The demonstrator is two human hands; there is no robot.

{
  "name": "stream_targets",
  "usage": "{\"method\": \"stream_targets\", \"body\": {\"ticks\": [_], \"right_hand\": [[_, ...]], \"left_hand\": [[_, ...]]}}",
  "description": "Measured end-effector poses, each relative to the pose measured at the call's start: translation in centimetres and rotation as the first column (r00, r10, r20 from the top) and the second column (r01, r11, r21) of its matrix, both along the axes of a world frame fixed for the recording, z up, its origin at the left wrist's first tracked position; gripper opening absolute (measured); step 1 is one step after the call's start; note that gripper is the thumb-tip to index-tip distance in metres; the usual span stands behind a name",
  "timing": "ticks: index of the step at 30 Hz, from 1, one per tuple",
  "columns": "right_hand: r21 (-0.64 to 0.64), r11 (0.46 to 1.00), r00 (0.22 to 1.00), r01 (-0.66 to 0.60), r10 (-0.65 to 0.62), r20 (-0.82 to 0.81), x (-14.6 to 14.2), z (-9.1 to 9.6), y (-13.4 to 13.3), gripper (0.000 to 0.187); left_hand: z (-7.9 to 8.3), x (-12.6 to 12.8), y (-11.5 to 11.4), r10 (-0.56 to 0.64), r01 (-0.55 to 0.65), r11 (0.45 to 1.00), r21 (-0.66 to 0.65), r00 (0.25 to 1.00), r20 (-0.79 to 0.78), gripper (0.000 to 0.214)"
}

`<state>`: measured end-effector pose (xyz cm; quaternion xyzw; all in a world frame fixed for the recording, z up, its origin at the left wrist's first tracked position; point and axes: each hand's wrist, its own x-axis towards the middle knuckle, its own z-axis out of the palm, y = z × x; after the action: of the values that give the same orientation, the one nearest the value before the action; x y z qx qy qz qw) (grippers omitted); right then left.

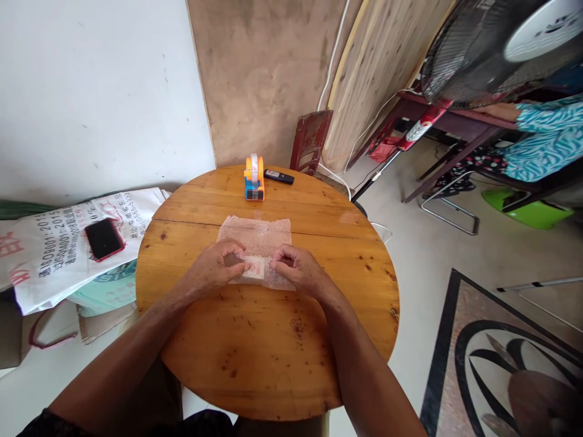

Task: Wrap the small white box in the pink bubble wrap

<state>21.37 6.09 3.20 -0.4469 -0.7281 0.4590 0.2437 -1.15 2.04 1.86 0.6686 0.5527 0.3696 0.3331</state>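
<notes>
A sheet of clear, pinkish bubble wrap [255,233] lies on the round wooden table [268,340]. Near its front edge sits a small whitish box [255,267] with faint reddish print, partly covered by the film. My left hand [223,261] is at the box's left end, thumb and forefinger closed on the bubble wrap there. On the opposite end, my right hand [296,266] pinches the wrap between thumb and fingers. The exact grip of the fingertips is small and partly hidden by the film.
Behind the wrap stand an orange and blue tape dispenser [254,177] and a dark remote-like device [279,176]. A phone [104,239] lies on white sacks at left. A standing fan [483,54] and a seated person's patterned sleeve [546,133] are at right.
</notes>
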Motion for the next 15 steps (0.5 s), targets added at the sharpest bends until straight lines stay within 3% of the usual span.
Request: {"method": "stream_targets", "body": {"ticks": [7, 15], "right_hand": [[-0.167, 0.985, 0.975, -0.045, 0.007, -0.222, -0.2, 0.1, -0.1, 0.021], [-0.267, 0.964, 0.953, -0.023, -0.059, -0.296, -0.4, -0.1, -0.2, 0.027]], "left_hand": [[-0.6, 0.9, -0.2, 0.011, 0.022, 0.990, -0.143, 0.974, 0.228, 0.022], [-0.8, 1.2, -0.1, 0.097, -0.052, 0.986, -0.161, 0.953, 0.287, 0.018]]}}
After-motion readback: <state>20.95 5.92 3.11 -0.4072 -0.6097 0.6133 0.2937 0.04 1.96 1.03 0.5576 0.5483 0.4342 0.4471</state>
